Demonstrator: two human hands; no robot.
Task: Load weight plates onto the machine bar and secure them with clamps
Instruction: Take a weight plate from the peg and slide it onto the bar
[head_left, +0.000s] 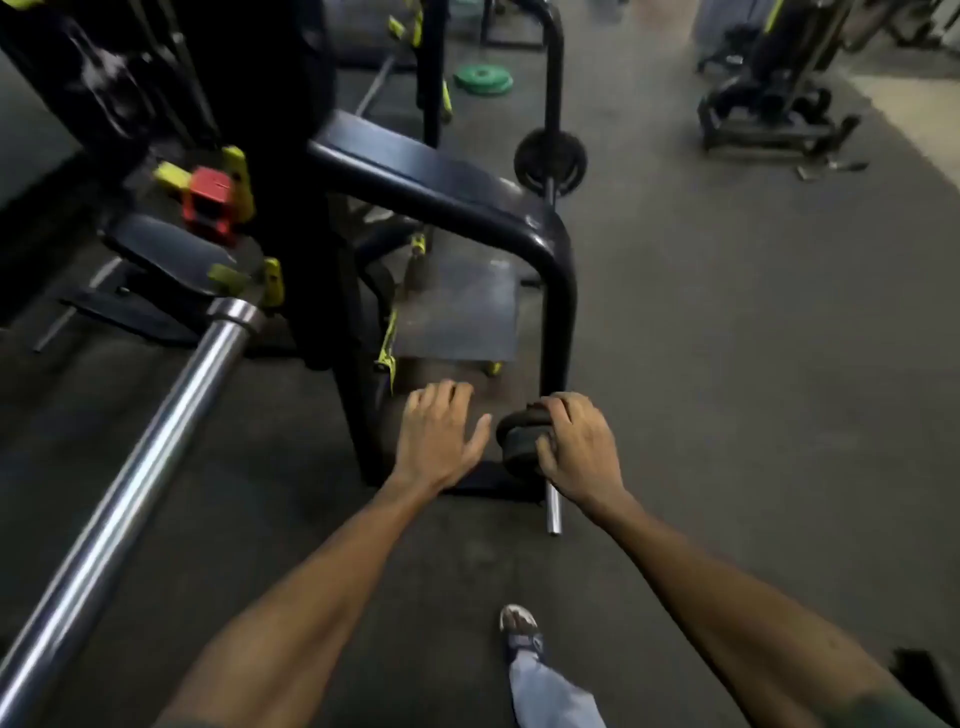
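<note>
Plate: I have the right hand (579, 449) clamped on a small black weight plate (522, 441), probably rigid and dense, on its storage peg (553, 512).
Left hand (439, 434): open, empty.
Hold: I'd grip opposite rims.

Single head-worn wide-angle view, facing forward and steeply down, close over both outstretched forearms, gym floor (727, 364) filling the frame, black machine frame (558, 291) near centre, farther equipment blurred along the top edge
</note>
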